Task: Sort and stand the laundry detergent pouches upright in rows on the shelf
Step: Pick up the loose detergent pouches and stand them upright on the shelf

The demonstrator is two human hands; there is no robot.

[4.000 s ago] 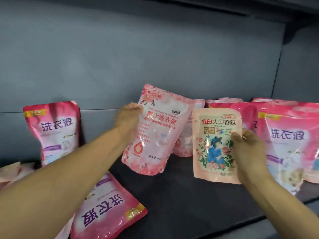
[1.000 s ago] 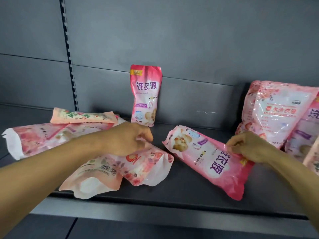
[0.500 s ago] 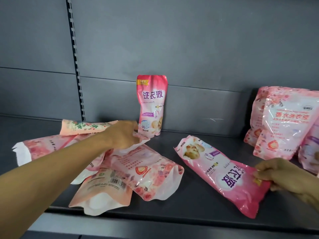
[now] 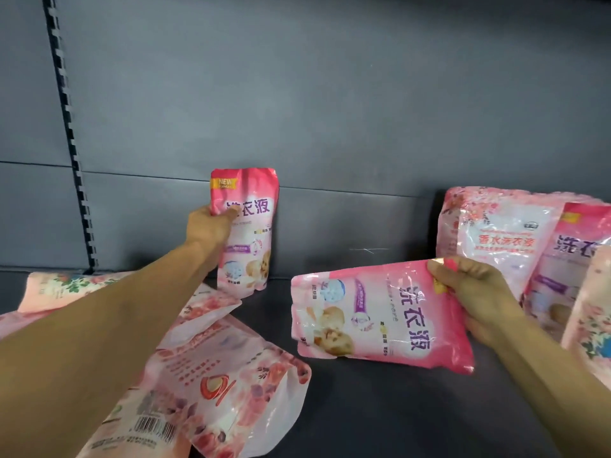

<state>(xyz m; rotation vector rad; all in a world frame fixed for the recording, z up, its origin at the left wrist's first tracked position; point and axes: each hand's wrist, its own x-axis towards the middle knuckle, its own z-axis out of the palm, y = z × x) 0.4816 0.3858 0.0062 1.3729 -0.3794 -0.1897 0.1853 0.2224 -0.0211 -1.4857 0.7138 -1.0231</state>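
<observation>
A pink pouch (image 4: 248, 233) stands upright against the back wall of the dark shelf (image 4: 380, 411). My left hand (image 4: 208, 226) grips its left edge, thumb on the front. My right hand (image 4: 476, 295) holds a second pink pouch (image 4: 373, 315) by its top end, lifted sideways above the shelf. Several pale floral pouches (image 4: 231, 375) lie flat at the lower left, partly under my left forearm. At the right, a floral pouch (image 4: 496, 233) and another pink pouch (image 4: 568, 259) lean against the wall.
A slotted upright rail (image 4: 69, 140) runs down the grey back wall at the left. One more floral pouch (image 4: 591, 325) shows at the right edge. A peach pouch (image 4: 66, 285) lies at the far left.
My left hand left the flat pouches and took hold of the standing pink pouch. My right hand lifted the lying pink pouch off the shelf and turned it sideways.
</observation>
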